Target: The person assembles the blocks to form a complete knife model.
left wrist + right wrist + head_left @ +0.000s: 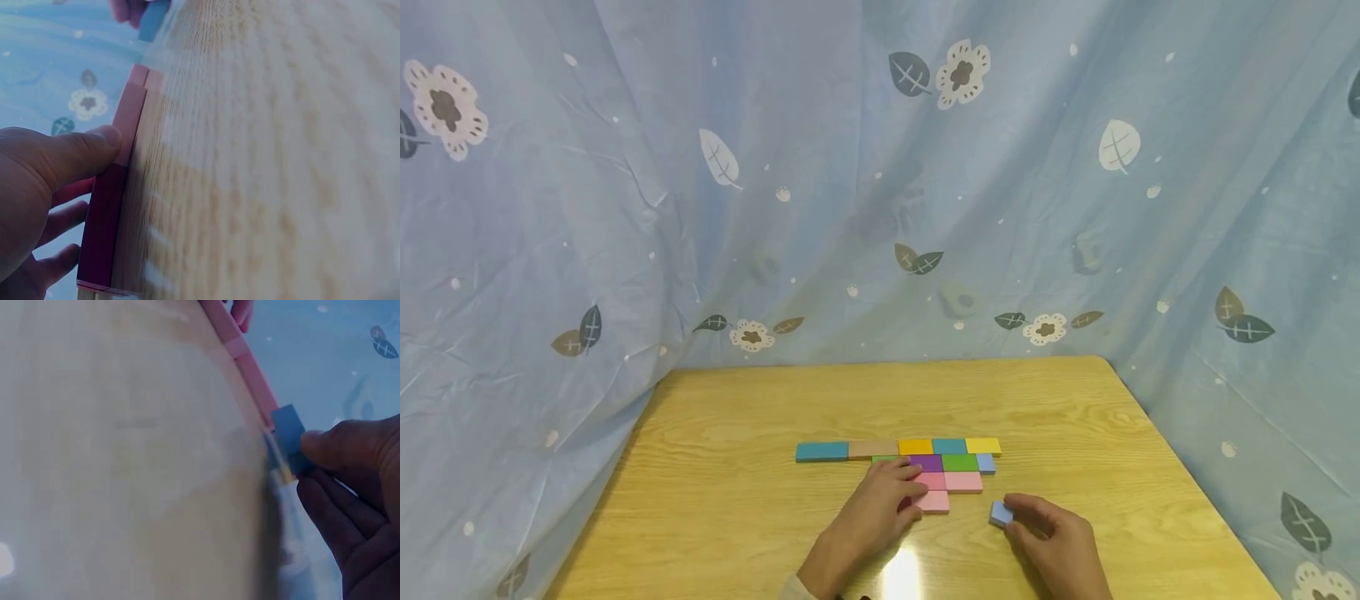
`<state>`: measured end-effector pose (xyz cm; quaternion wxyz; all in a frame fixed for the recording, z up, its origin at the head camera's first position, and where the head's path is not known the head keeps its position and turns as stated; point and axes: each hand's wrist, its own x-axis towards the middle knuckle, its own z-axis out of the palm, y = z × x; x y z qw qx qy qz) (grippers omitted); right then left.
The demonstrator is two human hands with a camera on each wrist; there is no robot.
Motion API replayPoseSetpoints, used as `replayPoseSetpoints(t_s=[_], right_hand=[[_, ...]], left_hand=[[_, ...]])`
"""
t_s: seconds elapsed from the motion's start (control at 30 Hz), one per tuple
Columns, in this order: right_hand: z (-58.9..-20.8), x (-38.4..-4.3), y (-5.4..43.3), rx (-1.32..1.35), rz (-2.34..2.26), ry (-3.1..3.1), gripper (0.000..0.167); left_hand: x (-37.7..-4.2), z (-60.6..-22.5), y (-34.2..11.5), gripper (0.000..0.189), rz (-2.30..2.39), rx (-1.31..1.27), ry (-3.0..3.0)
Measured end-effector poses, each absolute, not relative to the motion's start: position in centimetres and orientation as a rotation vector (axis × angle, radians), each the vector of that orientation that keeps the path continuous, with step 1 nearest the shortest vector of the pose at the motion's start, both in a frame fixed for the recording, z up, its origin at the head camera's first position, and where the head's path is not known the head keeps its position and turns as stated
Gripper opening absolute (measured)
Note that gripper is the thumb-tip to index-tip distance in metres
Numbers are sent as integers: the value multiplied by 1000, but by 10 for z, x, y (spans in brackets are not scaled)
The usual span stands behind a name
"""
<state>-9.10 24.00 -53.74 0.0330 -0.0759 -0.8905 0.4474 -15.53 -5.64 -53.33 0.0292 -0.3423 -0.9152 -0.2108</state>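
Observation:
My right hand pinches a small light-blue block between thumb and fingers, just right of a flat arrangement of coloured blocks. The right wrist view shows this blue block at the thumb tip. My left hand rests on the left part of the arrangement with fingers extended, hiding some blocks. Its thumb touches the side of a pink block. Pink blocks form the nearer rows. Beyond them lie a purple block, a green block and another small blue block.
The farthest row runs from a long teal block and a tan block to an orange, a teal and a yellow block. A blue patterned curtain surrounds the wooden table.

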Motion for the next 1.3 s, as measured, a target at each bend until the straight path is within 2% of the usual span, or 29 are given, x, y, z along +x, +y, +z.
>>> replayPoseSetpoints(t_s=[0.3, 0.73, 1.3], right_hand=[[-523, -106, 228, 235, 1241, -2612, 37], [-524, -123, 209, 564, 991, -2724, 34], [-536, -124, 202, 667, 951, -2637, 35]], left_hand=[[-157, -534, -57, 30, -652, -1055, -2820], [-158, -533, -57, 29, -628, -1071, -2808], [-157, -531, -57, 28, -673, -1055, -2833]])
